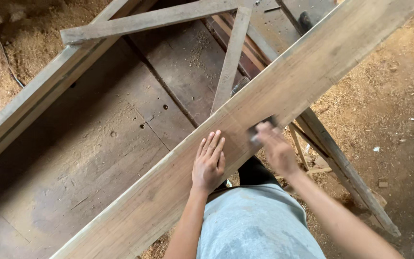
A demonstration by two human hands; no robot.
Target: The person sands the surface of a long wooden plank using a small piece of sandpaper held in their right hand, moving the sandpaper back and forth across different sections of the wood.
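1. Pale wood fills the view: a long plank (pixel 283 91) runs diagonally from lower left to upper right, lying across a dark, dusty workbench (pixel 97 158).
2. Left hand (pixel 209 162) lies flat on the plank, palm down, fingers straight and close together, pointing up along the board, gripping nothing.
3. Right hand (pixel 275 146) is on the plank just beside the left, a little further up, and it is blurred.
4. Its fingers curl over a small dark block (pixel 259 128) pressed to the board's surface; it may be a sanding block, but the blur makes it hard to say.
5. The two hands are near each other but not touching.
6. Thin wooden slats (pixel 228 62) cross the bench beyond the plank, and one long one (pixel 149 20) lies across the top.
7. A thick beam (pixel 39 96) runs along the bench's left edge.
8. Sawdust (pixel 389 96) covers the ground to the right.
9. Under the plank on the right, a slanting wooden leg (pixel 346 172) reaches down to the ground.
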